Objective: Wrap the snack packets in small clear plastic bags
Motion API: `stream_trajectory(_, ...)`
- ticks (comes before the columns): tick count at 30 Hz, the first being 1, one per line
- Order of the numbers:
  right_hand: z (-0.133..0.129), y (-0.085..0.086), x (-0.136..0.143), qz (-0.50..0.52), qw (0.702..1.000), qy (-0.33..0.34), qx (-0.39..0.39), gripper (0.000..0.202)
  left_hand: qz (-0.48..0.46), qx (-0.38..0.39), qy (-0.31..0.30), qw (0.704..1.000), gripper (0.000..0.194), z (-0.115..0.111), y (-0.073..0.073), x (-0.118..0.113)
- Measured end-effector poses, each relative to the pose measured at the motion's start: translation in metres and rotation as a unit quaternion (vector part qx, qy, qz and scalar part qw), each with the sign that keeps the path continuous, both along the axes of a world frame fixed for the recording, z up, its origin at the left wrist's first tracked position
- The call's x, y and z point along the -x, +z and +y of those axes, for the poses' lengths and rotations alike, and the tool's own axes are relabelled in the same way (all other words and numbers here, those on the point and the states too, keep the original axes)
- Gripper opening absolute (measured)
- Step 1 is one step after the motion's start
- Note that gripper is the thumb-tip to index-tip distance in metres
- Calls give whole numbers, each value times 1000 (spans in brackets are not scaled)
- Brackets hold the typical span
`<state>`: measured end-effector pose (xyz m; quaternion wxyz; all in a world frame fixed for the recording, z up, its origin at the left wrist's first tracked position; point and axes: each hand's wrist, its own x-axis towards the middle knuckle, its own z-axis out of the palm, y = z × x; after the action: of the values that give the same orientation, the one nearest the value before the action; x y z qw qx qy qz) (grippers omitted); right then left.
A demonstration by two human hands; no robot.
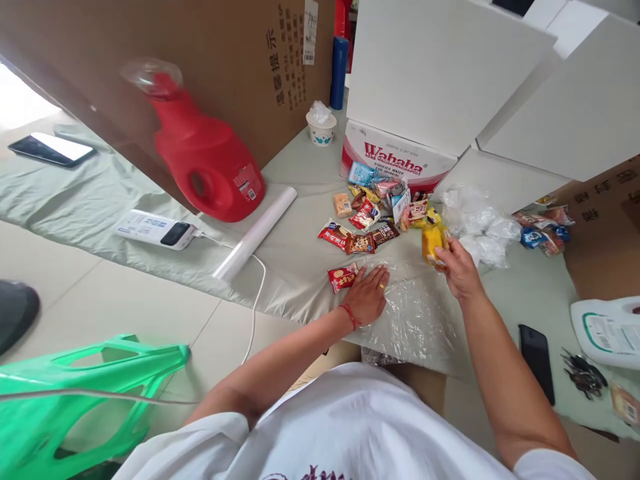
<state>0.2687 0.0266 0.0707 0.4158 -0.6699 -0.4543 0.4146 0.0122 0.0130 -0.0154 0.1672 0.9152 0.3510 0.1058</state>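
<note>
My left hand (369,293) lies flat, fingers together, on a clear plastic bag (415,313) spread on the pale green cloth; a red string is round the wrist. A small red snack packet (343,277) lies just left of its fingertips. My right hand (457,267) grips a yellow snack packet (432,241) above the bag's far edge. Beyond both hands lies a heap of several small snack packets (373,220).
A red detergent jug (203,157), white roll (256,233), power bank with cable (157,229), paper cup (321,127) and Wahaha carton (395,159) stand around. Crumpled clear bags (477,223), more snacks (543,233), a black phone (537,360), keys (583,373). Green stool (75,393) lower left.
</note>
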Motion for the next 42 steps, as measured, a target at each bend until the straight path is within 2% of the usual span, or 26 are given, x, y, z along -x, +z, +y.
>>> stream_trajectory(2,-25,2,-7,100,986,42,125,48,-4,-2,-3,1000,60,2,0,2)
stream_trajectory(4,-40,-4,-3,145,947,100,269,46,-10,-5,-1,1000,60,3,-1,2)
stream_trajectory(6,-45,-13,7,132,917,118,358,50,-17,-9,0,1000,60,3,-2,1)
stream_trajectory(7,-45,-16,11,93,917,103,373,54,-19,-11,-1,1000,60,2,-3,1)
stream_trajectory(9,-43,-16,16,-56,937,57,340,61,-21,-16,-3,1000,58,2,-4,1)
stream_trajectory(10,-44,-12,17,-156,944,33,288,62,-20,-19,-4,1000,56,2,-4,0)
stream_trajectory(12,-49,1,17,-335,931,15,144,57,-18,-25,-4,1000,55,1,-5,0)
stream_trajectory(13,-54,7,19,-390,917,37,73,52,-18,-28,-3,999,55,1,-5,0)
stream_trajectory(15,-66,13,26,-438,887,145,-18,46,-15,-34,2,999,55,0,-5,-1)
stream_trajectory(17,-78,8,39,-452,850,269,-30,48,-13,-40,8,999,54,-1,-5,-2)
stream_trajectory(18,-82,3,45,-465,832,301,-20,50,-13,-43,11,999,53,-1,-5,-2)
stream_trajectory(20,-87,-9,50,-500,811,304,7,51,-12,-47,15,999,53,-1,-5,-2)
stream_trajectory(23,-86,-16,34,-505,821,264,21,51,-9,-46,15,999,55,-1,-5,-3)
stream_trajectory(26,-70,-7,-2,-516,830,210,29,53,-3,-44,15,999,56,-2,-6,-3)
stream_trajectory(28,-49,0,-21,-546,815,186,47,54,2,-44,18,999,57,-2,-6,-4)
stream_trajectory(30,-21,3,-24,-567,800,188,59,52,5,-45,19,999,57,-2,-6,-4)
stream_trajectory(33,30,-2,0,-569,788,236,17,46,10,-51,17,999,57,-3,-6,-5)
stream_trajectory(35,63,-10,27,-562,772,294,-33,54,16,-56,16,998,58,-4,-7,-5)
stream_trajectory(37,91,-18,53,-561,754,337,-50,63,22,-59,16,998,58,-4,-8,-5)
stream_trajectory(40,115,-19,75,-572,727,378,-30,61,25,-59,16,998,59,-4,-10,-5)
stream_trajectory(42,117,-11,77,-584,717,379,-23,58,22,-64,17,998,59,-4,-11,-5)
